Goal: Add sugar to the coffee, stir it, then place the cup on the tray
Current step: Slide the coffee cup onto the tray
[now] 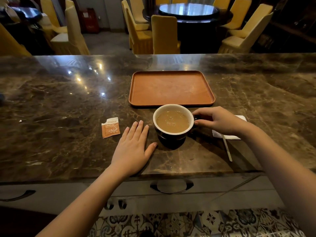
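Note:
A dark cup point(171, 139) with a white inside holds milky coffee and stands on the marble counter just in front of the orange tray point(171, 103). My right hand point(217, 121) is closed around the cup's handle on its right side. My left hand point(135, 146) lies flat on the counter left of the cup, fingers apart, thumb close to the cup's base. A torn orange sugar packet point(110, 128) lies left of that hand. A pale stirrer point(227, 148) rests with one end on a white napkin point(227, 135) under my right wrist.
The marble counter point(68, 103) stretches wide to both sides, with its front edge and drawer handles point(171, 186) below my arms. Beyond the counter stand yellow-covered chairs point(165, 34) and a round dark table point(189, 11).

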`<state>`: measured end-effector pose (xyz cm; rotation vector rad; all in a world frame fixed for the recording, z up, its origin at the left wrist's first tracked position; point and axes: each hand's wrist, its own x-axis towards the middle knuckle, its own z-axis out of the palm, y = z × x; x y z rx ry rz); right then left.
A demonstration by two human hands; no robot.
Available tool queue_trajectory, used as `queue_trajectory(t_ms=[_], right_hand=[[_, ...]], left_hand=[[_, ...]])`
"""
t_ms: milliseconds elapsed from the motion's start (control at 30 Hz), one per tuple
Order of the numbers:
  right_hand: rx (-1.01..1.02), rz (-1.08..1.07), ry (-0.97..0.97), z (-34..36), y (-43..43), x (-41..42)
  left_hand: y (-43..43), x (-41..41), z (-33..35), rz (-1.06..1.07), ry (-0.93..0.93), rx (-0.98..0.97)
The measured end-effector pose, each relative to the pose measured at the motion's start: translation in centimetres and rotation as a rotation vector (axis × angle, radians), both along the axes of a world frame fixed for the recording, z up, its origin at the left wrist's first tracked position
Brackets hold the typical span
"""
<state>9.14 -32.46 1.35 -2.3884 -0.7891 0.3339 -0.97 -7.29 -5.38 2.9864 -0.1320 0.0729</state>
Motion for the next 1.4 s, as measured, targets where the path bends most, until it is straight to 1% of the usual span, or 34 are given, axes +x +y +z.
queue_trajectory(t_ms=[100, 300, 400, 533, 767, 900, 1167, 1400], right_hand=[[0.03, 0.005, 0.087, 0.2, -0.1, 0.7], [0.274, -0.074, 0.363, -0.4, -0.3, 0.9], [0.314, -0.071, 0.432, -0.7, -0.4, 0.8], [0.315, -0.072, 0.441, -0.9, -0.5, 0.8], [0.403, -0.123, 0.37, -1.7, -0.3, 0.5], [0.408, -0.148, 0.339, -2.1, -0.1, 0.5], [0.521, -0.209, 0.383, -1.9, -0.1, 1.7], [0.568, -0.259, 0.366, -0.2, 0.1, 4.1]], left_hand=[[0.1, 0.0, 0.0, -0.004, -0.015, -0.006], [-0.1, -0.1, 0.0, 0.007, -0.011, -0.006], [-0.1, -0.1, 0.1, 0.014, 0.001, -0.011], [-0.1, 0.0, 0.1, 0.01, -0.005, -0.012], [0.0, 0.0, 0.0, 0.011, -0.008, -0.013], [0.0, 0.1, 0.0, 0.013, -0.012, -0.015], [0.2, 0.0, -0.2, 0.001, -0.025, -0.031], [0.0, -0.2, 0.3, 0.0, -0.02, -0.068]])
